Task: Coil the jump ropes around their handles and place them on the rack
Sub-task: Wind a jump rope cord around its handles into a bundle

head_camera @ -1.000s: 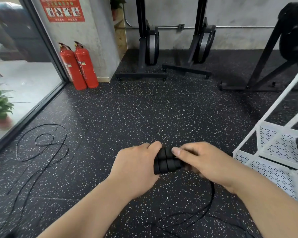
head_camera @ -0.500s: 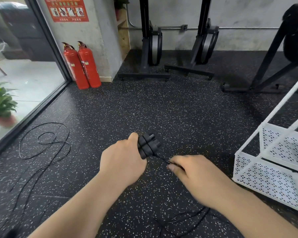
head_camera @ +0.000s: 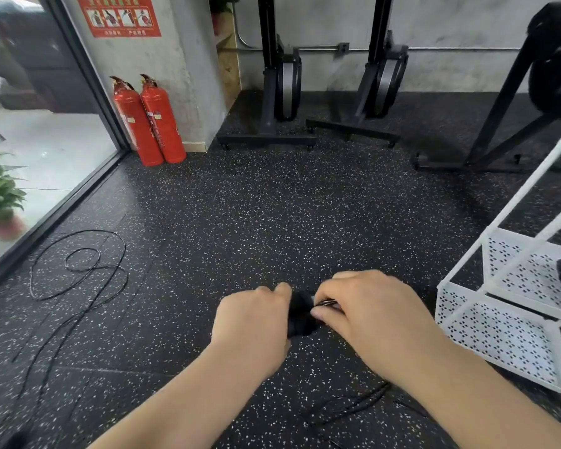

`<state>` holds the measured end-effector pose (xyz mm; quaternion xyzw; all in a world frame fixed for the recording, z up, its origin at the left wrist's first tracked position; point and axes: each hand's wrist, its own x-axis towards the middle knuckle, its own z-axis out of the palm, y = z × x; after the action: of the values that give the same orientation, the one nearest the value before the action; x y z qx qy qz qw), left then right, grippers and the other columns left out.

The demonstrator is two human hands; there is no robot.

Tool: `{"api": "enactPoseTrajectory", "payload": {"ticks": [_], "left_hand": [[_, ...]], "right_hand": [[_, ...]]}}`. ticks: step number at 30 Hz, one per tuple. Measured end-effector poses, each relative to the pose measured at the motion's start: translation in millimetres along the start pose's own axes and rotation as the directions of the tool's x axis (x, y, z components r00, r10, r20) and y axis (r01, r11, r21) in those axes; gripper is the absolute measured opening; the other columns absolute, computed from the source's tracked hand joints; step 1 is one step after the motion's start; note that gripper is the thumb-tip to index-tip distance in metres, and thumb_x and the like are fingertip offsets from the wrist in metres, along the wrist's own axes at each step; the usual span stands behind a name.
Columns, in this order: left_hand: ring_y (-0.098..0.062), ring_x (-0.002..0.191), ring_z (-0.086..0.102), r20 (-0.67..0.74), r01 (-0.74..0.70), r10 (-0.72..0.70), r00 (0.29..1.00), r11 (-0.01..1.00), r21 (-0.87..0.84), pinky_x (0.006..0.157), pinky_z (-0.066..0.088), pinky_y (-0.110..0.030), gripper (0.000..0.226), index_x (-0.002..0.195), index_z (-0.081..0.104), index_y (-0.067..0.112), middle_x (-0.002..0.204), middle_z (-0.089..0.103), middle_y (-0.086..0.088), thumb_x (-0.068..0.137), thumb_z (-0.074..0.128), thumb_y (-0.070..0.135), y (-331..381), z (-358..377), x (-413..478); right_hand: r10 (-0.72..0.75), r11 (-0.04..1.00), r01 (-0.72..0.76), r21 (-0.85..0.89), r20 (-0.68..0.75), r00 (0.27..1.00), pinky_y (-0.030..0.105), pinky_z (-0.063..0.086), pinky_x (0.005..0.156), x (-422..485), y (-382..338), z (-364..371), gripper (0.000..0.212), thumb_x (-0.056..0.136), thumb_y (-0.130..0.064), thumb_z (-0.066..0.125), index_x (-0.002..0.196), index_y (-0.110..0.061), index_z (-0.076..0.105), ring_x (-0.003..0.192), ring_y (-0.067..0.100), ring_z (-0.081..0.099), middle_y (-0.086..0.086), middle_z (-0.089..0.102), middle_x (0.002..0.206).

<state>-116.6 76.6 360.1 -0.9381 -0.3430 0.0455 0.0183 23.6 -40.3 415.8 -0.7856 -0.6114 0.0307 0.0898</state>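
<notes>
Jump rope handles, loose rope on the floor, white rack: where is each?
jump rope handles [head_camera: 300, 314]: head view, exposed black grip.
loose rope [head_camera: 89, 270]: head view, small loop of cord.
white rack [head_camera: 493, 332]: head view, perforated lower panel.

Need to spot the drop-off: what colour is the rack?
The rack is white, with perforated panels; head view, right side.

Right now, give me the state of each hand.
Left hand: closed, gripping the handles.
Right hand: closed, pinching the rope against the handles.
</notes>
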Motion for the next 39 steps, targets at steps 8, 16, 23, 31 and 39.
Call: {"api": "enactPoseTrajectory", "payload": {"ticks": [8,16,23,31,39], "left_hand": [[-0.027,0.100,0.067,-0.105,-0.282,0.279,0.954,0.960,-0.007,0.077,0.048,-0.039,0.038,0.126,0.046,0.029,0.112,0.062,0.004,0.095,0.062,0.043,18.3,-3.5,-6.4],[-0.017,0.069,0.061,-0.310,-0.576,0.525,0.793,0.812,-0.098,0.060,0.053,-0.032,0.034,0.092,0.047,0.032,0.079,0.056,0.013,0.074,0.070,0.048,4.5,-12.2,-2.3],[-0.012,0.070,0.056,-0.451,-0.595,0.455,0.768,0.767,-0.240,0.060,0.050,-0.029,0.036,0.095,0.052,0.029,0.080,0.054,0.015,0.073,0.067,0.053,0.4,-28.6,-8.4],[-0.005,0.073,0.055,-0.337,-0.277,0.091,0.937,0.782,-0.558,0.065,0.043,-0.023,0.037,0.097,0.046,0.037,0.075,0.055,0.018,0.069,0.061,0.057,2.4,-41.2,-15.5],[-0.019,0.074,0.061,-0.029,0.268,-0.316,0.948,0.847,-0.459,0.068,0.049,-0.036,0.042,0.097,0.042,0.031,0.080,0.059,0.011,0.080,0.072,0.055,-18.9,-31.4,2.9]], "right_hand": [[0.120,0.914,-0.164,0.372,0.138,0.983,0.026,0.054,0.067,0.0,34.2,-14.1,0.014,0.083,-0.051,0.085,0.088,-0.047,0.073,0.072,-0.001,0.065,-0.019,0.071,0.075],[-0.011,0.669,-0.191,0.719,0.267,0.964,0.024,0.055,0.076,-2.1,55.4,-22.8,0.021,0.074,-0.038,0.094,0.087,-0.027,0.081,0.076,0.008,0.066,-0.007,0.076,0.083],[-0.020,0.411,-0.178,0.894,0.204,0.979,0.020,0.049,0.079,-1.8,53.1,-20.8,0.027,0.084,-0.040,0.090,0.084,-0.016,0.078,0.082,0.010,0.062,-0.001,0.071,0.083],[0.115,-0.149,-0.271,0.951,0.288,0.951,0.030,0.046,0.066,5.7,10.1,13.7,0.024,0.103,-0.031,0.068,0.082,-0.023,0.074,0.070,0.015,0.057,0.004,0.066,0.078],[0.248,0.399,-0.413,0.819,0.337,0.908,0.028,0.032,0.049,-1.0,-20.2,57.9,0.036,0.112,-0.034,0.050,0.083,-0.032,0.072,0.048,0.007,0.040,-0.006,0.057,0.062]]}}
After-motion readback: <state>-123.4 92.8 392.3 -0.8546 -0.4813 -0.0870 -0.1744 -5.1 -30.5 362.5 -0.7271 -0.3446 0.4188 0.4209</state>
